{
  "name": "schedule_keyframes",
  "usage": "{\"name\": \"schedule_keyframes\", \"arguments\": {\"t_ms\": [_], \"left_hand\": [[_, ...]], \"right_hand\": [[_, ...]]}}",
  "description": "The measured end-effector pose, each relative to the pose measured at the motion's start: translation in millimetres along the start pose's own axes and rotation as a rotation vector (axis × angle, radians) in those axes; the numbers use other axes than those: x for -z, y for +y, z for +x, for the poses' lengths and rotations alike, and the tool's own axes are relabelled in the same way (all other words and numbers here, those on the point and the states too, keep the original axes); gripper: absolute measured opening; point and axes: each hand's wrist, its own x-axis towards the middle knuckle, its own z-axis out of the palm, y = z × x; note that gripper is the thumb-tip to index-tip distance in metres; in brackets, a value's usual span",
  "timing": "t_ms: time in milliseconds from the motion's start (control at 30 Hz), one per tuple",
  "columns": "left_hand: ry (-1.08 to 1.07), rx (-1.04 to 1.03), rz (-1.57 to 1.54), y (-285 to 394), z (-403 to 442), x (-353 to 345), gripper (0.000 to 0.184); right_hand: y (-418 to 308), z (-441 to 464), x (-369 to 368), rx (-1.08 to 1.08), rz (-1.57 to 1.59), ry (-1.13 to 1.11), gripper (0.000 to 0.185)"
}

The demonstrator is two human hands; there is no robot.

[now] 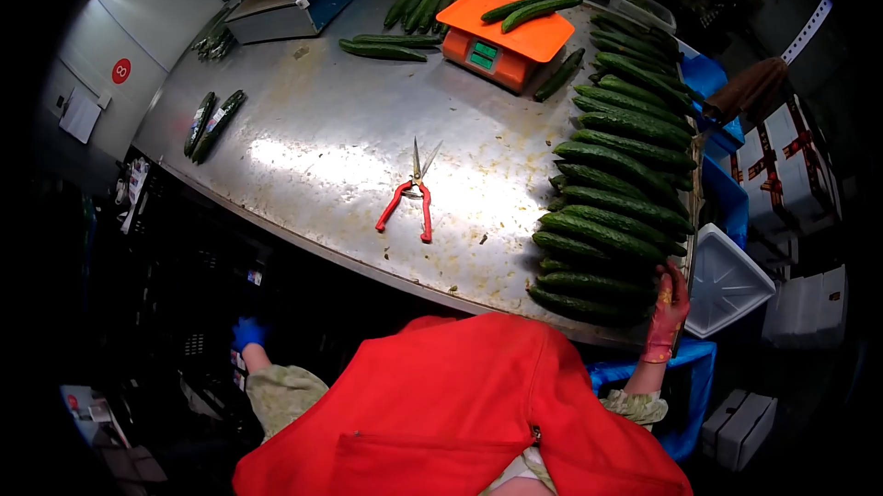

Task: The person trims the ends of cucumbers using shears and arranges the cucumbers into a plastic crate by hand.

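Observation:
My right hand, in a reddish stained glove, rests at the right end of a long row of cucumbers along the table's right side. Its fingers touch the cucumber ends and look extended. Below the table's front edge at the left is my left hand in a blue glove, small and dark; its fingers cannot be made out. Red-handled scissors lie with blades apart mid-table. An orange scale carries two cucumbers.
Two labelled cucumbers lie at the table's left. More cucumbers are beside the scale. A box-like device stands at the back left. A white foam tray and boxes are beyond the right edge.

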Motion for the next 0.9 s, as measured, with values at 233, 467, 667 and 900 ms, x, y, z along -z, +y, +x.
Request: {"name": "schedule_keyframes", "arguments": {"t_ms": [233,467,667,900], "left_hand": [[0.444,-0.316,-1.117,74.9,14.5,59.4,0.021],[0.554,-0.939,-1.066,247.2,-48.2,141.7,0.044],[0.170,-1.301,-1.274,356.4,-89.0,157.6,0.059],[-0.163,-1.420,-1.311,394.3,-91.6,148.8,0.050]], "right_hand": [[-0.6,23.0,-25.2,0.062,-0.123,-0.017,0.016],[-19.2,8.0,-55.2,0.232,-0.097,0.014,0.016],[-11.6,-12.5,-12.0,0.231,-0.284,0.018,0.014],[-15.8,-53.0,16.9,0.035,-0.369,0.112,0.011]]}}
